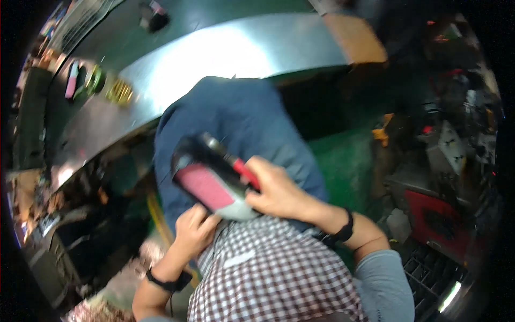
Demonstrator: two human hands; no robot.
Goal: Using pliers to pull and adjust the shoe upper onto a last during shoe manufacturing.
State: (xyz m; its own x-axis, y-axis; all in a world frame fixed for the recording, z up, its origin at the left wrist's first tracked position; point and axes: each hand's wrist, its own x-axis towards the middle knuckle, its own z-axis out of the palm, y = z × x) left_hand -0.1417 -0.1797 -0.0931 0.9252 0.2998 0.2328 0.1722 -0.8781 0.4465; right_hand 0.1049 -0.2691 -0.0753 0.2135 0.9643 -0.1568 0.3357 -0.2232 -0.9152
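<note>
My right hand [279,190] grips a handheld power tool [212,177] with a pink and grey body, black top and red trigger part, held over my lap against my blue trousers [241,123]. My left hand [196,228] is curled at the tool's lower end, near my checked shirt [268,273]; whether it grips the tool or a cord there is unclear. Both wrists wear black bands. The picture is motion-blurred.
A shiny metal workbench [225,51] curves across the top, with a pink tool [71,80] and brass parts [119,92] on its left end. A green surface [343,161] lies to the right, a red machine [434,220] and clutter farther right. A wooden block [357,37] sits at top.
</note>
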